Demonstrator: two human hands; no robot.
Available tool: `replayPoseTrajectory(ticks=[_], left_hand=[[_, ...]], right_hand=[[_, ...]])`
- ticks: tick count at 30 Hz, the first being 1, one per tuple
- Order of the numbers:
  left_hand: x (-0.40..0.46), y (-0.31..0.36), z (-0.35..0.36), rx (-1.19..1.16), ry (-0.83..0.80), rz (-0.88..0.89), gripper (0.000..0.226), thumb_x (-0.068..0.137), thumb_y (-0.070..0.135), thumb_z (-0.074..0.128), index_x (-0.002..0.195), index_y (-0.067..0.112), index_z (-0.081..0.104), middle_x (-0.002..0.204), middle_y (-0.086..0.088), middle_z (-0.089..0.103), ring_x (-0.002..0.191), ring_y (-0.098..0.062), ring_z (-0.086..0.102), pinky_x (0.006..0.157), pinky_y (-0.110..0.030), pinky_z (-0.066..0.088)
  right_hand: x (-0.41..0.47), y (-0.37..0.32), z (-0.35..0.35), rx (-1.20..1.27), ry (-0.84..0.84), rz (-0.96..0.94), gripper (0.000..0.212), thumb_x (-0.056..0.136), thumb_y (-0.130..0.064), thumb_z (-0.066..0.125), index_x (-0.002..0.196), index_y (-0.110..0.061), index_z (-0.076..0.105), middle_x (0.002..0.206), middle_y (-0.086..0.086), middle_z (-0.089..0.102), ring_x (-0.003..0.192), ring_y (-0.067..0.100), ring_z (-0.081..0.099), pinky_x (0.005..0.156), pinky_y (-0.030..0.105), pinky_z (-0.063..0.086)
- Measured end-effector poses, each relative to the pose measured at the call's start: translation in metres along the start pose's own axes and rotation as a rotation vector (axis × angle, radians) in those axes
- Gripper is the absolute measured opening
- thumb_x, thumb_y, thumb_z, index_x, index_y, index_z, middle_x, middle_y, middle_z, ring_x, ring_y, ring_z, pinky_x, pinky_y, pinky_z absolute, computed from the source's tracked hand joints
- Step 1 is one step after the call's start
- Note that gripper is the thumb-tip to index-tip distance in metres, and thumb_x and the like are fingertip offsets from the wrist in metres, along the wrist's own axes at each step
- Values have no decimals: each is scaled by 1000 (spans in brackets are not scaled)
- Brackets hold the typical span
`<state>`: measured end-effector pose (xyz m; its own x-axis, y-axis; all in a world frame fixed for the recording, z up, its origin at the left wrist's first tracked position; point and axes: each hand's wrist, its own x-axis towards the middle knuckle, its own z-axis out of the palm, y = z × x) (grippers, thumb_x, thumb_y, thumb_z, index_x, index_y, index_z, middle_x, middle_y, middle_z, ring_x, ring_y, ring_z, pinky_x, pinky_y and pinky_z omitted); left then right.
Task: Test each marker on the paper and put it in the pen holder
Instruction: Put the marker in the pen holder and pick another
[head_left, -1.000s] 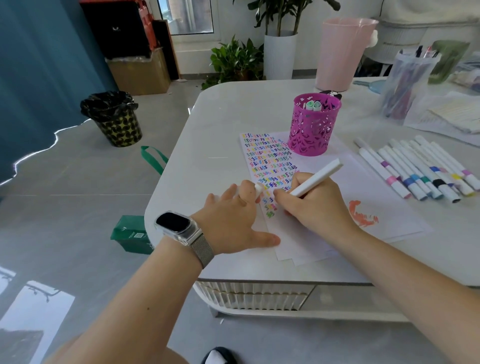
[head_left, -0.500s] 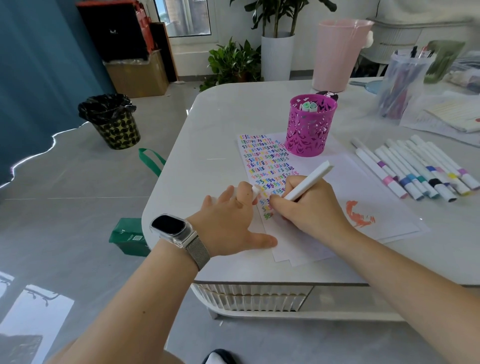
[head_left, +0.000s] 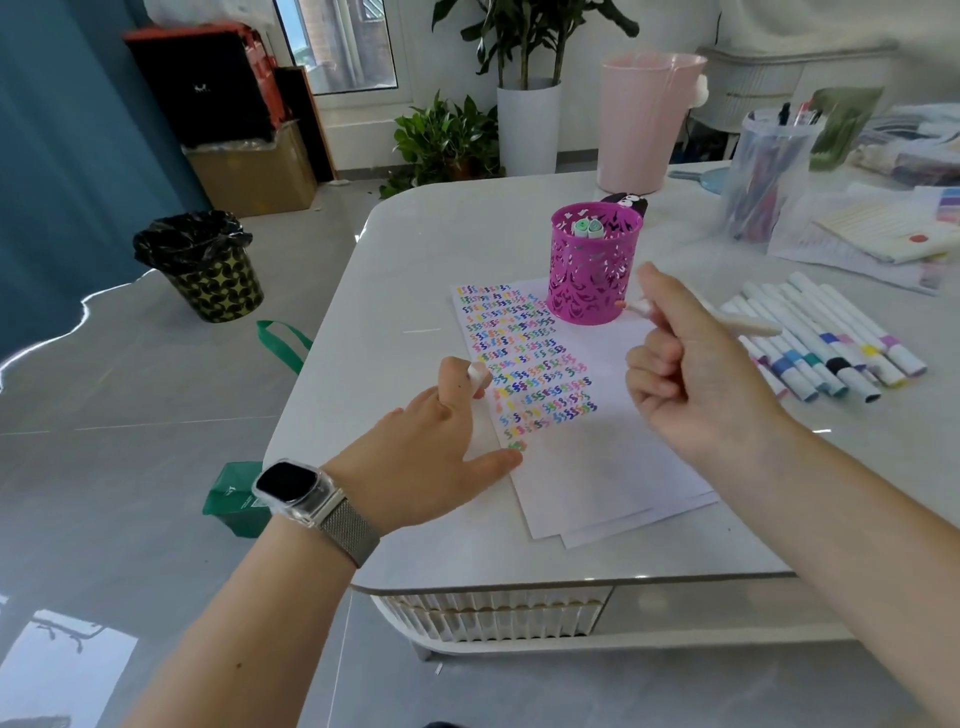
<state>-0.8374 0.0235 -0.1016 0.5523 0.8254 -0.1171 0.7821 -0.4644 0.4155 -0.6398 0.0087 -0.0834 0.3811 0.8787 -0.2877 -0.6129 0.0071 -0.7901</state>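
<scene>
the left hand (head_left: 431, 457) lies low and palm down with its thumb stretched out and a white cap (head_left: 477, 375) pinched at its fingers, a watch on that wrist, while the right hand (head_left: 691, 384) is raised, fingers curled, pinching a marker (head_left: 727, 323).

You are looking at bare paper (head_left: 597, 467) at lower centre, lying open between your hands. The pink pen holder (head_left: 592, 270) is standing at upper centre, and a row of markers (head_left: 826, 338) is blocking the tabletop (head_left: 415, 249) at right.
</scene>
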Motion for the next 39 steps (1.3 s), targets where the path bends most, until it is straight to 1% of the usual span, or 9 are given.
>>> replayPoseTrajectory(ticks=[4, 7, 10, 13, 17, 26, 29, 32, 39], left_hand=[[1, 9, -3, 15, 187, 7, 33, 95, 42, 26, 110, 13, 31, 121, -2, 58, 111, -23, 59, 79, -43, 51], [2, 16, -6, 80, 265, -17, 33, 99, 41, 18, 103, 19, 42, 103, 10, 68, 95, -20, 63, 81, -41, 49], [3, 20, -6, 103, 341, 21, 31, 100, 39, 22, 105, 23, 49, 99, 17, 68, 93, -11, 62, 81, -36, 49], [3, 21, -6, 70, 388, 36, 31, 98, 43, 28, 105, 26, 53, 94, 16, 67, 88, -10, 60, 78, -35, 48], [5, 19, -4, 48, 418, 62, 31, 95, 45, 32, 102, 25, 55, 90, 14, 68, 85, -12, 60, 75, -36, 49], [4, 22, 0, -41, 489, 159, 41, 85, 54, 36, 100, 25, 61, 82, 8, 68, 75, -15, 61, 67, -40, 51], [2, 26, 0, -177, 539, 186, 16, 92, 34, 53, 97, 24, 64, 77, 11, 69, 72, -8, 60, 68, -27, 49], [-2, 29, 0, -263, 580, 207, 11, 92, 25, 55, 93, 20, 64, 71, 14, 66, 70, -5, 59, 60, -10, 39], [-4, 25, 6, -216, 565, 216, 17, 88, 30, 49, 88, 23, 64, 66, 17, 62, 68, -4, 56, 58, -6, 36]], right_hand=[[-11, -11, -6, -198, -58, -87, 27, 82, -27, 72, 61, -15, 59, 44, -5, 44, 38, 5, 38, 35, 14, 30], [-18, -13, -6, -217, -143, -55, 30, 91, -28, 56, 71, -11, 71, 51, 2, 58, 41, 10, 49, 38, 17, 40], [-23, -11, 0, -271, -259, -54, 30, 90, -18, 46, 72, -8, 68, 55, 8, 61, 45, 14, 50, 40, 21, 41], [-25, -7, 4, -341, -302, -100, 30, 89, -10, 46, 64, -9, 62, 57, 13, 61, 45, 17, 50, 42, 24, 41], [-26, -4, 2, -380, -377, -126, 24, 90, -9, 45, 70, -6, 59, 57, 15, 61, 46, 20, 50, 45, 26, 42], [-26, 6, 3, -468, -398, -190, 24, 91, -7, 44, 72, -5, 58, 56, 14, 60, 48, 20, 50, 43, 27, 42], [-27, 4, 3, -425, -434, -166, 25, 93, -8, 47, 70, -5, 56, 55, 13, 60, 45, 20, 48, 41, 25, 41], [-29, 3, 3, -352, -500, -107, 27, 95, -8, 47, 69, -7, 52, 54, 12, 60, 42, 18, 47, 40, 23, 40], [-35, 17, 1, -281, -498, -101, 28, 99, -9, 41, 72, -4, 44, 49, 11, 55, 37, 20, 44, 40, 22, 39]])
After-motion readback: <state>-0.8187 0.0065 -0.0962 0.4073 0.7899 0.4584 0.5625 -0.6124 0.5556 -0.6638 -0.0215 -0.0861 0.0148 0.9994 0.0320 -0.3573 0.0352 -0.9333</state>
